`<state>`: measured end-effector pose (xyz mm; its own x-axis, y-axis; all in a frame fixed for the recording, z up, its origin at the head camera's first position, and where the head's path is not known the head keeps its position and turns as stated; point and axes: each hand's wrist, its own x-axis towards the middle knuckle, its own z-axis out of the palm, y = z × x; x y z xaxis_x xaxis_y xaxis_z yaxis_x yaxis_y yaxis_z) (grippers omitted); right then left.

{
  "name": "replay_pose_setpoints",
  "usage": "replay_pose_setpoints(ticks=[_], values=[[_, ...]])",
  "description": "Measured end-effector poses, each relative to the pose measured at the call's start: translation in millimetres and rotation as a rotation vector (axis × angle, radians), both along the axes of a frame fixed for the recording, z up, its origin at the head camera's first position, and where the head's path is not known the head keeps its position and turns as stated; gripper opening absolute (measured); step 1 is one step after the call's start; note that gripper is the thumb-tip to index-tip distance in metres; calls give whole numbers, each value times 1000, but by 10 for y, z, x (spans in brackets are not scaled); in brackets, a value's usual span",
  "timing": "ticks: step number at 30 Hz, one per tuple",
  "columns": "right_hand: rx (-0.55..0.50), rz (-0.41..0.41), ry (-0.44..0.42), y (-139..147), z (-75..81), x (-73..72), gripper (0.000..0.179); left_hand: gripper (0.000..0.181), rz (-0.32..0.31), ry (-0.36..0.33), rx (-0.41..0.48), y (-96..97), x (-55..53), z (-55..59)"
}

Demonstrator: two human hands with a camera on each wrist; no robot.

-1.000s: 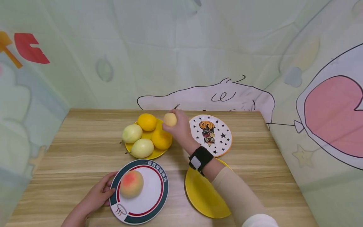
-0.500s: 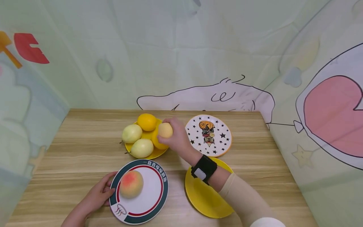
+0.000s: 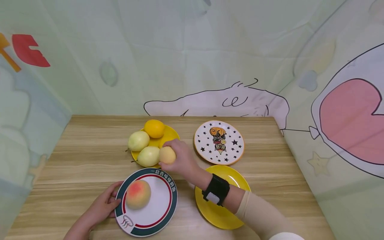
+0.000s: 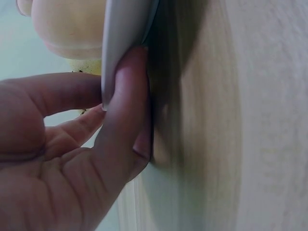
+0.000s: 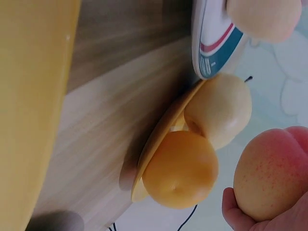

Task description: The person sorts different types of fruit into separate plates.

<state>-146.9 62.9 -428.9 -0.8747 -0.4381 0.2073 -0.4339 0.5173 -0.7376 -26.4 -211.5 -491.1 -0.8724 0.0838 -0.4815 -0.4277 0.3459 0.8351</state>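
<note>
- The right hand (image 3: pixel 180 161) grips a peach (image 3: pixel 167 155), thumb and fingers curled round its sides.
- That peach is in the air by the near right part of the yellow fruit plate (image 3: pixel 170 134); the right wrist view shows a gap between it and the fruit there.
- The left hand (image 3: pixel 103 205) pinches the left edge of a green-rimmed plate (image 3: pixel 160 206), with a finger under the rim.
- A second peach (image 3: pixel 138 194), blushed red on top, rests on the left part of this plate's white centre.
- A black wristband (image 3: pixel 217 190) and a beige sleeve (image 3: pixel 267 213) cover parts of the right arm.
- The fruit plate, just behind the green-rimmed one, bears two pale pears (image 3: pixel 138 141) on its left and near sides and a lemon-yellow fruit (image 3: pixel 154 128) at the back.
- In the right wrist view, an orange-yellow fruit (image 5: pixel 182 169) lies beside a pear.
- Under the right forearm is an empty yellow plate (image 3: pixel 210 206).
- Behind it stands a star-patterned plate (image 3: pixel 204 140).
- All four plates are on the wood-grained worktop (image 3: pixel 99 150), before a printed backdrop (image 3: pixel 150 66).
</note>
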Motion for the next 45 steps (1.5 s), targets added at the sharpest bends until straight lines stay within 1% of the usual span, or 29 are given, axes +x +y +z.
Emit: replay_pose_setpoints(ticks=[5,9,12,16,22,24,30,34,40,43,45], values=[[32,53,5,27,-20,123,47,58,-11,8,3,-4,-9,13],[37,83,-15,49,-34,197,46,57,5,-10,2,3,-18,27],[45,111,-23,45,-47,249,47,57,5,-11,18,-4,-18,25],[81,161,-30,6,-71,328,48,58,-13,5,35,-28,-9,17],[156,242,16,-60,-102,438,47,57,-10,-9,20,-32,-12,1],[170,259,31,-73,-111,463,46,57,-8,-7,17,-28,-13,-3],[191,303,22,-90,-150,516,44,58,5,-7,3,-14,-9,-11],[232,325,30,-106,-171,549,46,58,7,-17,3,-11,-13,-8],[313,382,31,-130,-253,583,47,58,-6,2,16,-8,-3,0],[340,406,14,-132,-272,597,48,58,-5,6,14,-3,2,6],[351,413,19,-135,-275,604,48,58,-7,8,14,-1,5,10]])
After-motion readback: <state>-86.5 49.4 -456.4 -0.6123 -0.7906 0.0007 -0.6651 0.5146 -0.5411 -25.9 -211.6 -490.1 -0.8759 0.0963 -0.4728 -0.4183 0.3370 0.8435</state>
